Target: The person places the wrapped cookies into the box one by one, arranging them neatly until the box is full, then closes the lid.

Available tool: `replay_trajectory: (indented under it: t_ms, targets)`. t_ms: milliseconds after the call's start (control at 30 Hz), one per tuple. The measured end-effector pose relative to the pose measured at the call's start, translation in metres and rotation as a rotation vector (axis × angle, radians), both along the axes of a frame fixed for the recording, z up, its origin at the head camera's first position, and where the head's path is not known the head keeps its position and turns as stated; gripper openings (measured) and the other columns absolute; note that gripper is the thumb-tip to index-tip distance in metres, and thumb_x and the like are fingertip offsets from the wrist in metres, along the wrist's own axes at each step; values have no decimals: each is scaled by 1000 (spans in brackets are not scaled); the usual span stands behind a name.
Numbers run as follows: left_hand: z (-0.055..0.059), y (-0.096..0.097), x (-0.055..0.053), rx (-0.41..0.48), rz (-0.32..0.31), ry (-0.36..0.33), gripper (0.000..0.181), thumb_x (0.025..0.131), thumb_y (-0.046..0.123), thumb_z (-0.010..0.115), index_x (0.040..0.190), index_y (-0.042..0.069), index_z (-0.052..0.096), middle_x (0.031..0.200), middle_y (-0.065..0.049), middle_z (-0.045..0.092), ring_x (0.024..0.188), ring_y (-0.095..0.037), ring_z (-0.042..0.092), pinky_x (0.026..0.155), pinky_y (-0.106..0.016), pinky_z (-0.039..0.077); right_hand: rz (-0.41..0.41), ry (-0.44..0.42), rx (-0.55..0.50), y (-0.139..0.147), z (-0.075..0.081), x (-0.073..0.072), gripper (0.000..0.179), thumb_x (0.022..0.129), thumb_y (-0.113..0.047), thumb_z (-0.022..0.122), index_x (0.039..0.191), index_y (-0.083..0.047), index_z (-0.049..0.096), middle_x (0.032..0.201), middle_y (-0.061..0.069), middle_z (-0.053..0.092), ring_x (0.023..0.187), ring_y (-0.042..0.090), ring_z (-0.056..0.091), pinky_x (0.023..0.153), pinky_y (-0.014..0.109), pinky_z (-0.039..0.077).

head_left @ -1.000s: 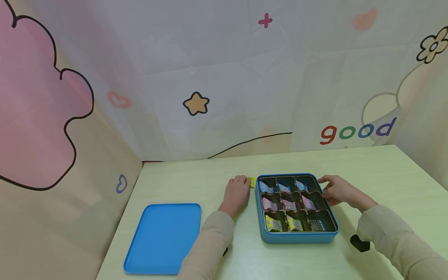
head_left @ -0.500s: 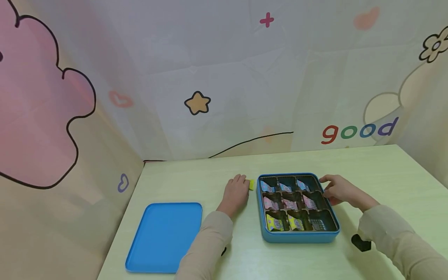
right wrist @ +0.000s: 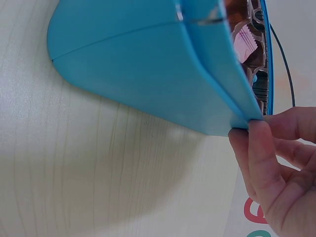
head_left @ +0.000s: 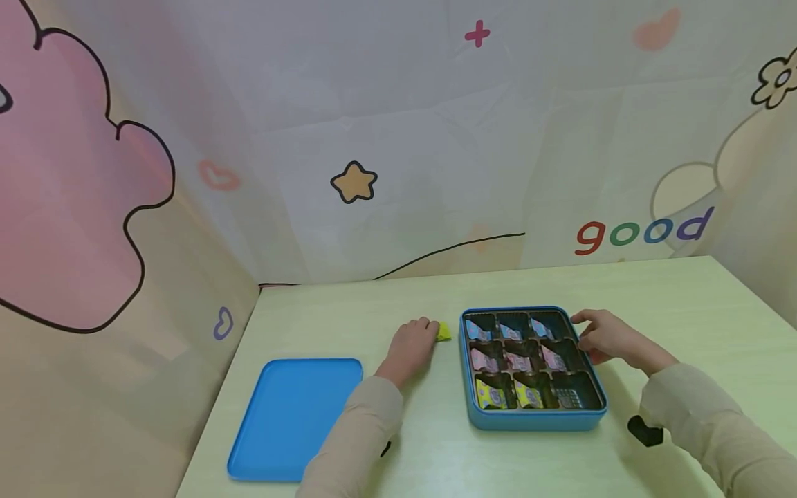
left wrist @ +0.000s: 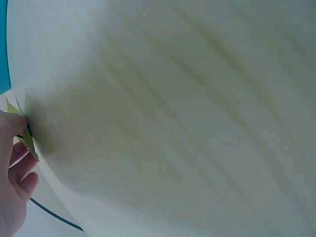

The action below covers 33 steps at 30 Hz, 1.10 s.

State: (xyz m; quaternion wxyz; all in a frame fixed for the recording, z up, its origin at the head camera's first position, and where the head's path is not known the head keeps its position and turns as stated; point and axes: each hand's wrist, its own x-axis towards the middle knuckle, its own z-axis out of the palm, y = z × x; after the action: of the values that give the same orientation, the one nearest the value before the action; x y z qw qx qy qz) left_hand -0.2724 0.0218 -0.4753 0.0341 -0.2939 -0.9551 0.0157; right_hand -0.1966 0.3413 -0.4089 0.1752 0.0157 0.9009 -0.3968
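Note:
My left hand [head_left: 411, 349] pinches a small yellow wrapped sweet [head_left: 443, 333] on or just over the table, left of the tin. In the left wrist view, the thumb and fingers close on the same yellow packet [left wrist: 29, 142]. A blue square tin [head_left: 535, 420] holds a dark insert divided into compartments. Blue sweets fill the back row, pink sweets [head_left: 518, 362] the middle one, and two yellow sweets [head_left: 529, 395] the front row, whose right compartment is bare. My right hand [head_left: 613, 339] grips the tin's right edge near the back, fingertips at the rim [right wrist: 232, 101].
A flat blue lid [head_left: 292, 422] lies on the table to the left, partly behind my left sleeve. A printed cloth [head_left: 398, 124] hangs behind the pale table [head_left: 349, 318] and along its sides.
My left hand has drawn slightly towards me and left with the yellow sweet, which shows more now. The right hand keeps its place on the tin; the head view shifts a little.

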Motion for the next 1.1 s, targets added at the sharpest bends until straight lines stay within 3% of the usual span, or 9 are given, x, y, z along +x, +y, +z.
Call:
replay_trajectory:
  t_ms: [200, 500, 767, 933, 1100]
  targets:
    - [4, -10, 2, 63, 1, -80, 24, 92, 17, 41, 114, 13, 50, 106, -3, 58, 91, -18, 56, 78, -30, 48, 0, 4, -4, -1, 1, 1, 51, 80, 0, 49, 124, 17, 29, 95, 28, 53, 62, 15, 57, 59, 33, 54]
    - [4, -27, 2, 122, -9, -114, 35, 92, 15, 42, 126, 12, 45, 110, -6, 59, 99, -21, 57, 86, -32, 47, 6, 12, -1, -1, 1, 1, 50, 80, 1, 49, 123, 17, 29, 95, 29, 54, 61, 15, 57, 59, 33, 54]
    - [9, -38, 0, 208, 70, -197, 39, 89, 10, 44, 128, 10, 44, 116, -7, 55, 101, -21, 56, 89, -33, 45, 10, -1, -8, -1, 2, 0, 51, 80, 1, 49, 123, 17, 29, 95, 29, 54, 64, 17, 59, 60, 35, 54]
    - [9, -43, 1, 209, 71, -172, 37, 90, 9, 42, 126, 6, 46, 122, -9, 51, 109, -23, 51, 93, -33, 42, 12, -1, -8, -2, 3, 1, 51, 80, 1, 48, 123, 18, 28, 95, 29, 54, 64, 16, 59, 60, 35, 54]
    - [9, -45, 4, 215, 90, -173, 39, 94, 23, 38, 127, 4, 45, 129, -10, 47, 117, -25, 46, 98, -35, 38, 11, -2, -2, -3, 4, 1, 50, 80, 2, 48, 123, 18, 28, 94, 29, 53, 65, 17, 59, 61, 35, 54]
